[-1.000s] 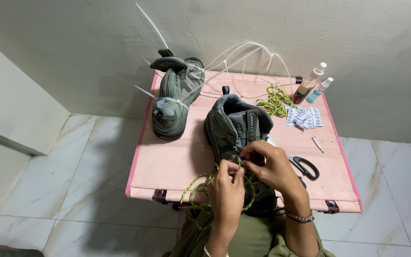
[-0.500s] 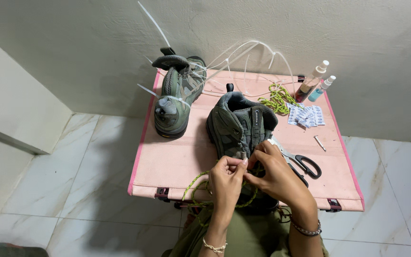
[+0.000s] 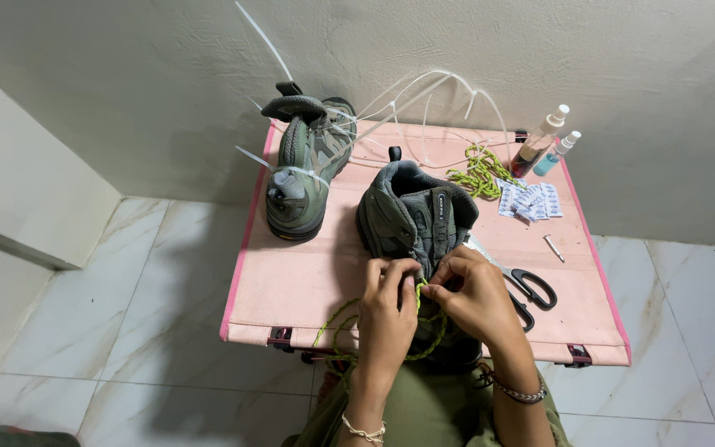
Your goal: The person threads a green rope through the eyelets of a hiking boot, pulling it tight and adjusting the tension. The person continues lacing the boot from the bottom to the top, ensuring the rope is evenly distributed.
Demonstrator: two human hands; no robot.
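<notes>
Left hand [image 3: 386, 310] and right hand [image 3: 477, 296] meet at the table's 6 o'clock edge, fingers pinched on the yellow-green lace [image 3: 418, 300] at the front of the near grey hiking boot [image 3: 414, 219]. Black scissors [image 3: 530, 287] lie at 3 o'clock of the hands. On the pink folding table [image 3: 308, 277], a second boot [image 3: 299, 170] stands at 11 o'clock, two spray bottles [image 3: 546, 141] at 1 o'clock.

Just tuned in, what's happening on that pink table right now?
A person sits at the pink folding table with both hands on the nearer grey-green boot. The left hand and right hand pinch a yellow-green lace at the boot's front; the lace loops off the table's near edge. A second boot bound with white zip ties stands farther back, and scissors lie beside the right hand.
</notes>
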